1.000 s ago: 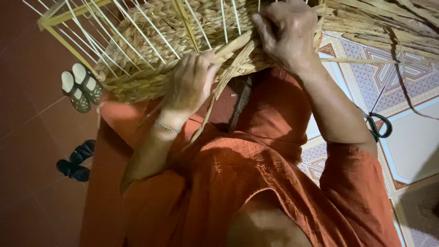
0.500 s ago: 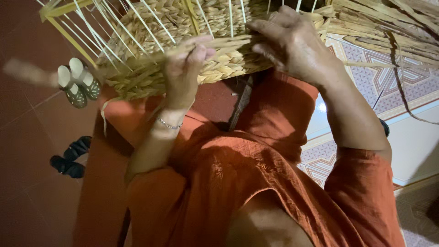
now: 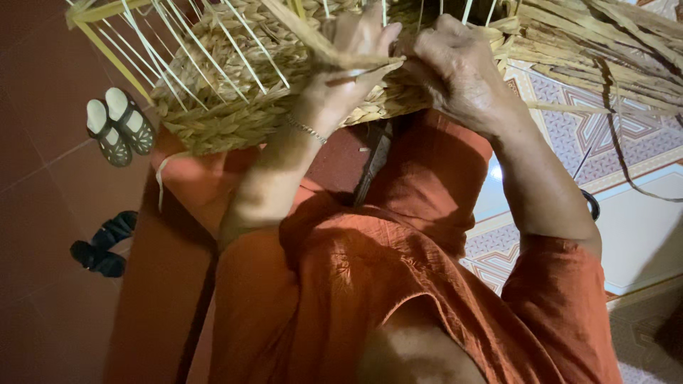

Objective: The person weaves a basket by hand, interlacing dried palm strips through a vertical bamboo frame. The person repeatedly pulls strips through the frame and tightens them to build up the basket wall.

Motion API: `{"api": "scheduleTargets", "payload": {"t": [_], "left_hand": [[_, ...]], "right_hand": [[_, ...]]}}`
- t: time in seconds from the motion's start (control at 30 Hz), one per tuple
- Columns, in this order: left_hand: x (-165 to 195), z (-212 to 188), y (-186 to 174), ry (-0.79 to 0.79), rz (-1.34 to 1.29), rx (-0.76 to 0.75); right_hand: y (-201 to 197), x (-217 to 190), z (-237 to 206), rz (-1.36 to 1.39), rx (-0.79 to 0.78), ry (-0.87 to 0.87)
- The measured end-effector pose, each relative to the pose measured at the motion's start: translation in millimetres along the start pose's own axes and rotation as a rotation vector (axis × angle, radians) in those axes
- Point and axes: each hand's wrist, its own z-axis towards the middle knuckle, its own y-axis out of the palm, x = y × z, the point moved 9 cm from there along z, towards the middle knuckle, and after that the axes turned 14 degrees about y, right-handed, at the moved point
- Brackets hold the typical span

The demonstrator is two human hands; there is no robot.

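A half-woven basket (image 3: 235, 107) of tan braided straw rests on my lap, with pale stiff ribs sticking up from it. My left hand (image 3: 352, 60) is closed around a flat straw strand (image 3: 313, 39) against the basket's woven wall. Close beside it, my right hand (image 3: 459, 67) presses its curled fingers on the weave at the rim, gripping straw there. I wear a rust-orange garment (image 3: 370, 270) and a thin bracelet (image 3: 307, 129) on the left wrist.
A bundle of loose dry straw (image 3: 605, 50) lies at the upper right on a patterned mat (image 3: 590, 135). Two pairs of sandals, one pale (image 3: 117, 124) and one dark (image 3: 99, 245), sit on the red tile floor (image 3: 35, 142) at left.
My left hand has risen from the basket's lower edge up its wall and taken hold of a strand. My right hand has shifted left toward it.
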Motion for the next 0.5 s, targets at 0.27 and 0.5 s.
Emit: {"api": "scheduleTargets", "payload": {"t": [0.27,0.5], "left_hand": [[15,-65,-25,-0.052,-0.975,0.511],[74,-88,-37,0.246,-0.277,0.284]], "right_hand": [[0,0,3,-0.001,0.151,-0.058],[-1,-18,17,-0.071,0.103,-0.033]]}}
